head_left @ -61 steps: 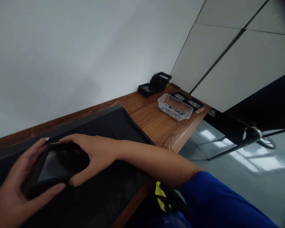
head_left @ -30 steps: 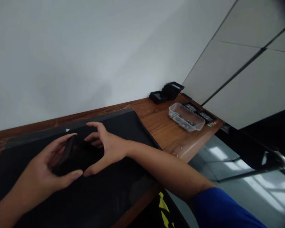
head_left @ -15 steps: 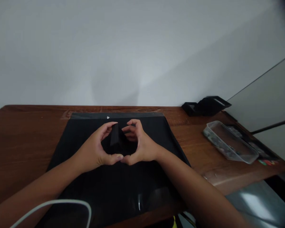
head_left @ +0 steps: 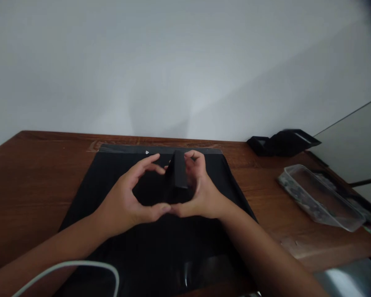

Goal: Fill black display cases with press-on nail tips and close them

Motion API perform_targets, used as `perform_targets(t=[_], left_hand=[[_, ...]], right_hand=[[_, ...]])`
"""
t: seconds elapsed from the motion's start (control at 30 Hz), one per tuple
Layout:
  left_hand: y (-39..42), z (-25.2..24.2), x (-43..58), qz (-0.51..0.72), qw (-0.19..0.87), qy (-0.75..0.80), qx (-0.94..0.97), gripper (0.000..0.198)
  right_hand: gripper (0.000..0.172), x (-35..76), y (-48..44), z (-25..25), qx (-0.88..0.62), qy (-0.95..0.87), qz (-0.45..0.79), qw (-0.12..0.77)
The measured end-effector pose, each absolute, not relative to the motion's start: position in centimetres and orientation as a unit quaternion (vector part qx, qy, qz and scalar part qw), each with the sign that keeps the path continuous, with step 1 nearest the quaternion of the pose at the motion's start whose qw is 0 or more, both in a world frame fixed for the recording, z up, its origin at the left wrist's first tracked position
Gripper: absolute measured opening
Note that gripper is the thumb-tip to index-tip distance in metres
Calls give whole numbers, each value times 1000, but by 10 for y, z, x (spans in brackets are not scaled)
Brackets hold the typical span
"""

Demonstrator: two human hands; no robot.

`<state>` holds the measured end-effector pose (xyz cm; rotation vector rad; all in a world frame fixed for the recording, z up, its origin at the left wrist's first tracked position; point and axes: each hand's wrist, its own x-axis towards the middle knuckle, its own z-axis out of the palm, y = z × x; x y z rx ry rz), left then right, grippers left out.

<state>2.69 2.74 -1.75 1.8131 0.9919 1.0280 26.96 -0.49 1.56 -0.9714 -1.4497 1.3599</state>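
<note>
A small black box (head_left: 179, 171) with flat sides stands tilted between my two hands, above the black mat (head_left: 160, 255). My right hand (head_left: 200, 189) is curled against its right side, fingertips at the upper edge. Curved and spread, the fingers of my left hand (head_left: 132, 189) point toward the box's left side; whether one fingertip touches it I cannot tell. Both thumbs meet tip to tip in front of the box. Its lower end is dark against the mat, so I cannot see whether it rests there.
A clear plastic container (head_left: 321, 198) with small items beside it stands on the wooden table (head_left: 259, 177) at the right. Behind it lies a black object (head_left: 284, 142) by the wall. A white cable (head_left: 89, 262) loops across the lower left.
The box has shifted from my left fingertips over to my right hand and leans differently. My left fingers have come away from its top. The view has turned slightly left.
</note>
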Motion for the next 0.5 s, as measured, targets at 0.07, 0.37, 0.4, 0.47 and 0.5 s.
perform_targets(t=[0.07, 0.37, 0.4, 0.47, 0.5], left_hand=[[28, -15, 26, 404, 438, 371, 712, 117], [33, -38, 25, 420, 491, 298, 702, 107], [31, -39, 26, 428, 488, 297, 700, 108], [27, -40, 29, 444, 487, 293, 693, 108], [24, -40, 31, 449, 486, 293, 690, 108]], right_hand=[[110, 269, -6, 20, -352, -573, 578, 464], [108, 263, -4, 3, -362, -488, 621, 495], [107, 264, -3, 1, -359, -488, 621, 497], [107, 265, -3, 1, -361, -490, 619, 498], [109, 265, -3, 2, -366, -492, 615, 495]])
